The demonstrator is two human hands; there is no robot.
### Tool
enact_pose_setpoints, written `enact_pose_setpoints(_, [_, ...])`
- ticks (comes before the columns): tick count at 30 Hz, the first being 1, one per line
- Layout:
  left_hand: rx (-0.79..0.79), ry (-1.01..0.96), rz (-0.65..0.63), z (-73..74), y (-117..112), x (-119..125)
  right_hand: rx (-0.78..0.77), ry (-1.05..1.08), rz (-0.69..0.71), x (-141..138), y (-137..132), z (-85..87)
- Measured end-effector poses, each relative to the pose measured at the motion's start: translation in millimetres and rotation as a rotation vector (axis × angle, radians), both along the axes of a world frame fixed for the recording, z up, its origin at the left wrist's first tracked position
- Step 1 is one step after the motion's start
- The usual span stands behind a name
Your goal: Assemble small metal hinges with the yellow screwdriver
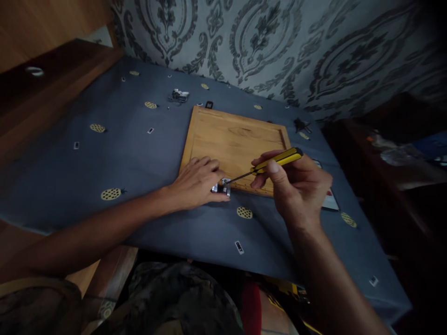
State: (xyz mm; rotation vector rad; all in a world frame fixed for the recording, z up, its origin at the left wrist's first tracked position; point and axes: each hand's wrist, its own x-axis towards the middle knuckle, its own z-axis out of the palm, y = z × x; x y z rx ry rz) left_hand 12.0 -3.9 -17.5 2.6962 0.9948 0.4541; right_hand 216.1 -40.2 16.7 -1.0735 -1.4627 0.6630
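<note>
A square wooden panel (233, 139) with a raised frame lies on a blue cloth with pineapple prints (122, 153). My left hand (197, 182) rests on the panel's near edge, fingers pressed down on a small metal hinge (222, 186). My right hand (298, 186) is closed round a yellow and black screwdriver (275, 161). Its thin shaft slants down to the left and its tip meets the hinge.
Another metal fitting (179, 96) lies at the far side of the cloth, and a dark small part (301, 124) beyond the panel's right corner. A patterned wall rises behind. A dark shelf with clutter (394, 149) stands to the right.
</note>
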Motion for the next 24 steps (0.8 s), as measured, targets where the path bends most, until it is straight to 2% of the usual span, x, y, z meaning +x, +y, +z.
enact_pose_setpoints(6, [0.002, 0.005, 0.011, 0.0, 0, 0, -0.022, -0.014, 0.022, 1, -1, 0.3])
enact_pose_setpoints(14, [0.026, 0.008, 0.005, -1.1, -1, 0, -0.094, -0.179, 0.144, 8, -5, 18.9])
enact_pose_setpoints(24, [0.008, 0.049, 0.021, 1.3, -1, 2, -0.086, -0.188, 0.094, -13, 7, 22.7])
